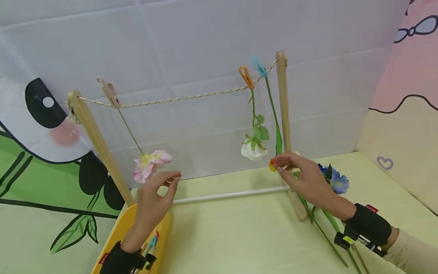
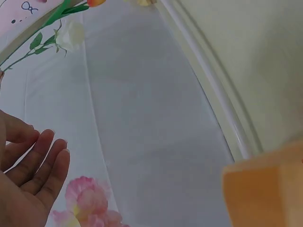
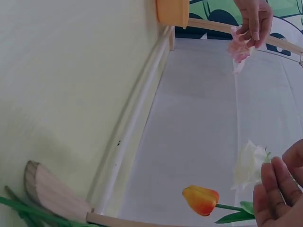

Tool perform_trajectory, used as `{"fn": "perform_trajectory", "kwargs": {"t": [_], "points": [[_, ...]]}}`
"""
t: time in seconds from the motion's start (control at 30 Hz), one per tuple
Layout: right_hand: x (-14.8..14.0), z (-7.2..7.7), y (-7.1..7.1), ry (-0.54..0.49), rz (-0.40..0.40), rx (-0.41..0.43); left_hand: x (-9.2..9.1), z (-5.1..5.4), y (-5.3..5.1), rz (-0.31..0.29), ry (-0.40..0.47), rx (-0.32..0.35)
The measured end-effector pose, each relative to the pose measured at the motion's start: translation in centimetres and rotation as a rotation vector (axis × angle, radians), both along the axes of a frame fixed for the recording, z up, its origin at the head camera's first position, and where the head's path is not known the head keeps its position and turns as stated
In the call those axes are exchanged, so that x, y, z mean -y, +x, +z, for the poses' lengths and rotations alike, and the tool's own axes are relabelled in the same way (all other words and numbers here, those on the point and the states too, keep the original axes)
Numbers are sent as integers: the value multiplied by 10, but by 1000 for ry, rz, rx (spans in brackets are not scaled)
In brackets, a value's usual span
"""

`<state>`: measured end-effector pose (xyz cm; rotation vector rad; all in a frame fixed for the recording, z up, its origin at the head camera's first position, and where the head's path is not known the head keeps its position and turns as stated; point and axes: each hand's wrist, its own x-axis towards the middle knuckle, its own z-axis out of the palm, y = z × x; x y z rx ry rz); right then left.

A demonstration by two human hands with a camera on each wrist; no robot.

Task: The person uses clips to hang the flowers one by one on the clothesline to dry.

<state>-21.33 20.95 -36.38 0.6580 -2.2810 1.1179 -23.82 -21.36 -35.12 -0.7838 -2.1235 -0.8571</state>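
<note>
Three flowers hang upside down from a rope [image 1: 184, 98]: a pink one [image 1: 147, 167] on a beige clothespin [image 1: 111, 93], a white rose [image 1: 254, 150] on an orange one [image 1: 246, 77], and an orange-yellow tulip [image 1: 272, 165] [image 3: 201, 199] on a blue one [image 1: 259, 66]. Just below the pink flower is the left hand [image 1: 154, 205], thumb and index close together, other fingers loosely bent in the left wrist view, holding nothing visible. The right hand [image 1: 306, 180] [image 3: 279, 194] is beside the tulip, partly covering it in the head view, fingers loosely bent; contact with its stem cannot be told.
Wooden posts [image 1: 97, 146] [image 1: 284, 102] hold the rope, with a white bar [image 1: 229, 195] low between them. A yellow container [image 1: 165, 224] with clothespins [image 1: 151, 244] stands front left. Blue flowers [image 1: 339, 183] and long stems lie on the table at right, beneath the right arm.
</note>
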Motion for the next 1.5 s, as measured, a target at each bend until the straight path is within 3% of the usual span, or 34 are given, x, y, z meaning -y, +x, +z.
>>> {"fn": "perform_trajectory", "kwargs": {"t": [0.13, 0.27, 0.43, 0.57, 0.7, 0.97, 1.1, 1.27, 1.37, 1.5], "points": [[-16, -13, 9, 61, 10, 6, 22, -6, 6, 34, 24, -4], [-34, -26, 17, 138, 45, 43, 46, -16, 11, 122, 11, 53], [-59, -42, 27, 257, 142, 148, 71, -33, 23, 214, 4, 289], [-78, -57, 35, 292, 234, 213, 85, -43, 30, 217, -12, 435], [-91, -72, 39, 336, 269, 194, 98, -49, 29, 198, -63, 519], [-102, -89, 40, 495, 331, 174, 118, -58, 17, 132, -280, 728], [-103, -94, 42, 526, 358, 139, 126, -60, 13, 31, -408, 827], [-102, -97, 43, 554, 366, 153, 129, -61, 13, -105, -479, 916], [-101, -100, 42, 545, 377, 120, 128, -63, 14, -110, -506, 963], [-96, -104, 41, 526, 391, 3, 128, -66, 15, -86, -510, 1024]]}}
